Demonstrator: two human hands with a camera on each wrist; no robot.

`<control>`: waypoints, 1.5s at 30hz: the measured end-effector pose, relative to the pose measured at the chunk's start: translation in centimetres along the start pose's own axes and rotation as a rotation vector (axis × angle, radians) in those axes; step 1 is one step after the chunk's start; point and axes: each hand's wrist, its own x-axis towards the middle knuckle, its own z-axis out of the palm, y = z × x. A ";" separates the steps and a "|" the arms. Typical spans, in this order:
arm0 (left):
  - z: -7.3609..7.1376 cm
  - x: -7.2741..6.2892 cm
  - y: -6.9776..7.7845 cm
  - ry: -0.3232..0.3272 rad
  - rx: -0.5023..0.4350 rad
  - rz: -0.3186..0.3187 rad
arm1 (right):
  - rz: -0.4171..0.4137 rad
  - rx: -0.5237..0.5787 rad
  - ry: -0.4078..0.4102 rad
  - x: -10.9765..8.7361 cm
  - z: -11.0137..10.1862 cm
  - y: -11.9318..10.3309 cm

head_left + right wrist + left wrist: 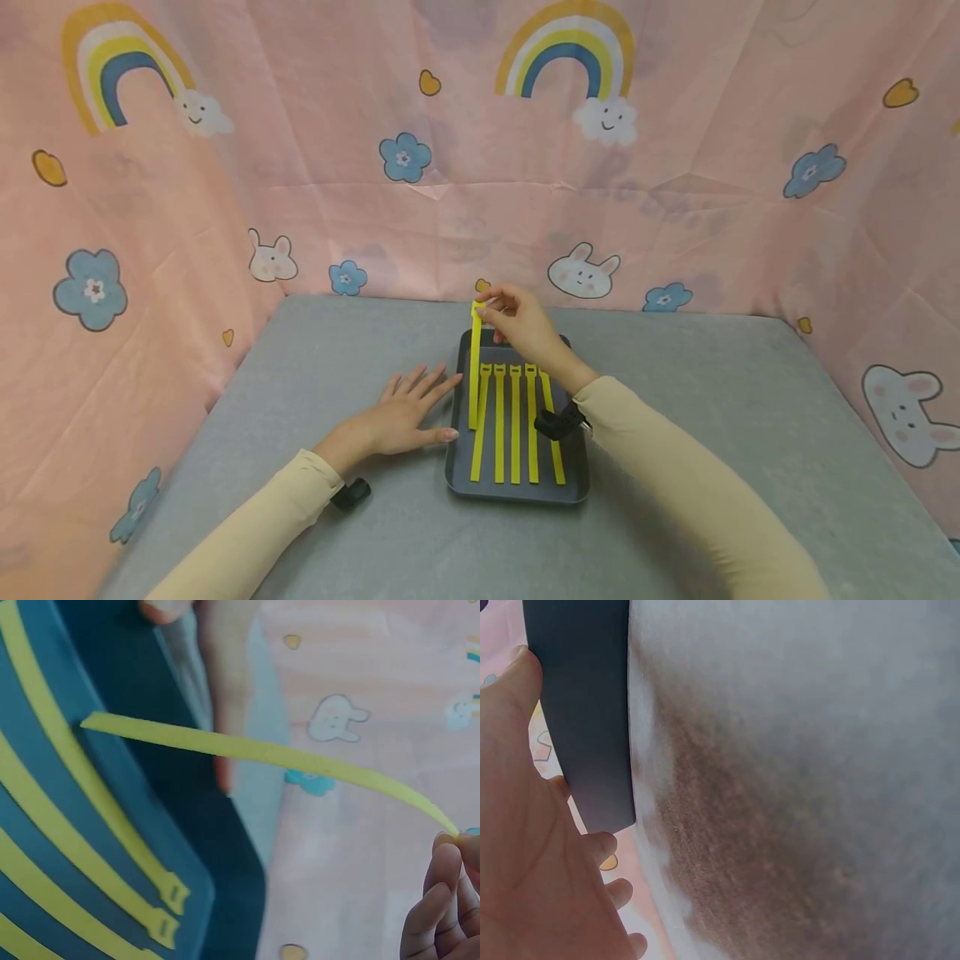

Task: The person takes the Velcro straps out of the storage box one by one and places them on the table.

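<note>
My right hand pinches a yellow strap by its slotted head, above the back left of a dark grey tray. It looks like a hook-and-loop cable tie. In the right wrist view the strap curves away from the fingertips, its free end over the tray. Several similar yellow straps lie side by side in the tray, slotted heads toward the back. My left hand is spread at the tray's left side, thumb and index fingertip right at the rim. The left wrist view shows the thumb against the tray's outer wall.
A grey cloth-like tabletop surrounds the tray. Pink printed fabric with rainbows, flowers and rabbits hangs behind and on both sides. A black wrist device on the right arm overlaps the tray's right part in the head view.
</note>
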 end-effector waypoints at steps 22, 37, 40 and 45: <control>0.0 -0.1 0.0 0.005 0.002 0.003 | -0.067 0.005 0.079 -0.6 -4.7 -4.2; 0.0 -0.2 0.0 0.009 0.016 -0.007 | -0.075 -0.060 0.139 -2.6 -9.2 -4.2; 0.0 -0.2 0.0 0.008 0.013 -0.006 | -0.086 -0.062 0.147 -3.0 -10.0 -4.1; -0.1 -0.3 0.1 0.008 0.004 -0.007 | -0.069 -0.045 0.159 -3.9 -11.1 -4.1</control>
